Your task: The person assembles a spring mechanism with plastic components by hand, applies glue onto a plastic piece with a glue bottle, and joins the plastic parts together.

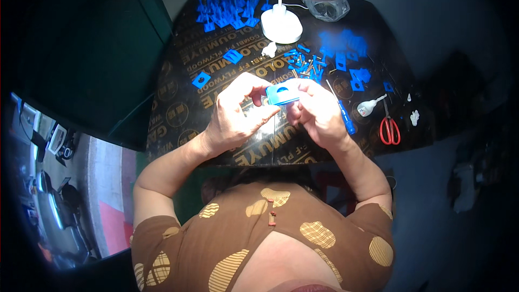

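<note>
Between my two hands, over the middle of the table, is a small blue plastic plate with a round hole (274, 96). My left hand (238, 109) pinches its left end between thumb and fingers. At its right end, the fingers of my right hand (319, 112) are closed on it; bright light washes out their tips. Just beyond my hands lies a heap of small blue pieces and metal pins (305, 65). A blue-handled screwdriver (346, 116) lies by my right hand. Two loose blue square pieces, one with a hole (201, 80) and another (232, 56), lie beyond my left hand.
A white desk lamp (281, 26) stands at the back. Blue parts with upright stems (227, 13) crowd the far left; more blue plates (343, 46) lie far right. Red-handled scissors (390, 130) and a small white bottle (369, 107) rest on the right of the dark printed tabletop (178, 113).
</note>
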`<state>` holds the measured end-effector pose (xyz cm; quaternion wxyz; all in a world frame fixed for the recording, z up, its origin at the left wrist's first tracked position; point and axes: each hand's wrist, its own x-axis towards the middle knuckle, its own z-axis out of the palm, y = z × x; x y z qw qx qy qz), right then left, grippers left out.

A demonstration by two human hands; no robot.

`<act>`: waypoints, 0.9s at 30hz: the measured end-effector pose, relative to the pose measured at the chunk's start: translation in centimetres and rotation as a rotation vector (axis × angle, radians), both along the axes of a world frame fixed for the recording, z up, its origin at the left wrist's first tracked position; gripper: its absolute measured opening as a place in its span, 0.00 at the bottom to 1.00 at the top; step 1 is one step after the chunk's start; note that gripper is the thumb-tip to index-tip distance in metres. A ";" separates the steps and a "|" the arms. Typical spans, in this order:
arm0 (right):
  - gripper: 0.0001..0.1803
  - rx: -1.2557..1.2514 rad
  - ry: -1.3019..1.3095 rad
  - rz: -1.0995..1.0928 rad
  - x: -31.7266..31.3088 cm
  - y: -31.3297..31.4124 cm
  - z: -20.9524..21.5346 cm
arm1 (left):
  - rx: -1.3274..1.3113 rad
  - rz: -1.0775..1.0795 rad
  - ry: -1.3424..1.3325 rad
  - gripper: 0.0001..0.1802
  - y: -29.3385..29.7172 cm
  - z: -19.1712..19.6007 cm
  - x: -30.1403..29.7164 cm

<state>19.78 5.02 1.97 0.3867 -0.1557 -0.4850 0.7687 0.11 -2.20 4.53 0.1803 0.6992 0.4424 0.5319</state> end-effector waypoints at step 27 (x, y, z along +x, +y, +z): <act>0.20 0.180 -0.113 0.032 0.1 4.0 0.5 | 0.100 0.003 0.065 0.21 3.1 -1.8 -1.8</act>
